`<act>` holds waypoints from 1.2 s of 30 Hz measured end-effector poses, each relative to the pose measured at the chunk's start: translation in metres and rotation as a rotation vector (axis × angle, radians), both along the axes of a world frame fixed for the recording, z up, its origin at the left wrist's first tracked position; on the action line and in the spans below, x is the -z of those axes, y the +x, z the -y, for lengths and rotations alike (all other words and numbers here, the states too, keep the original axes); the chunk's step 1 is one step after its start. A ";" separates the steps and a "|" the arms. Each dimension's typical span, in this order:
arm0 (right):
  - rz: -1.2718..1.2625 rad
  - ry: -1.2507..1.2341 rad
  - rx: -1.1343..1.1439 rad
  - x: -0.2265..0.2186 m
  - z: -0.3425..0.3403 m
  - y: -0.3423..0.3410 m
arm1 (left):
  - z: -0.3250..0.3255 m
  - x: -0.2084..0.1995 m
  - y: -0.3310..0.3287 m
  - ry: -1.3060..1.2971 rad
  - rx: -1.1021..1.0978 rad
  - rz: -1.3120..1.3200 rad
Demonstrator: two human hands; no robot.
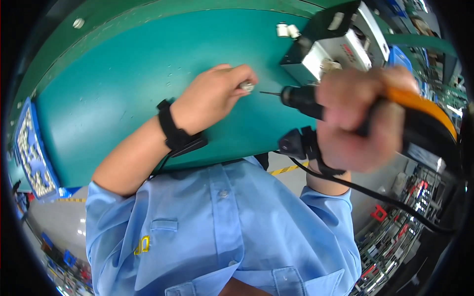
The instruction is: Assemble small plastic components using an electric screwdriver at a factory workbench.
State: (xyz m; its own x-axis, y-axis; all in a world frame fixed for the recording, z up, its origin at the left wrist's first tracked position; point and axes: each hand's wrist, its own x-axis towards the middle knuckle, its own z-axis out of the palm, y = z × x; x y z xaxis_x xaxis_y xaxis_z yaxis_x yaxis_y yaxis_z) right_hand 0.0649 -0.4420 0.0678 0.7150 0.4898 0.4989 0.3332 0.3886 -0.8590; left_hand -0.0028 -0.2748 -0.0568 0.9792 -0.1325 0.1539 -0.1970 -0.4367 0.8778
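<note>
Between the thumb and fingers of my left hand [210, 96] is a small whitish part [247, 87], its end facing right; its exact kind is too small to tell. My right hand [363, 118], blurred by motion, is wrapped round a black and orange power drill [301, 98]. A thin bit [270, 93] sticks out of the drill's chuck and points left at the whitish part, with a short gap between them. Both wrists wear black straps with small devices.
A blue tray [37, 153] of many small whitish parts stands at the left edge of the green mat [113, 84]. Two white cylindrical pieces [288, 30] lie at the back, beside an open black and white box [335, 49]. A black cable [380, 197] runs below the drill.
</note>
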 end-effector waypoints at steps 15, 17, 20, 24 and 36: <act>0.096 0.089 0.348 -0.008 0.073 0.030 | 0.010 -0.018 -0.002 0.170 -0.069 0.032; 0.125 0.057 0.241 -0.007 0.074 0.035 | 0.009 -0.016 -0.002 0.195 -0.052 0.077; 0.186 -0.009 0.023 -0.012 0.073 0.046 | 0.007 -0.012 -0.003 0.238 -0.021 0.172; 0.203 -0.101 -0.404 -0.019 0.069 0.073 | 0.006 -0.009 -0.005 0.222 0.013 0.193; -0.383 0.196 0.140 0.000 0.020 0.033 | -0.002 0.004 0.003 -0.026 -0.023 0.103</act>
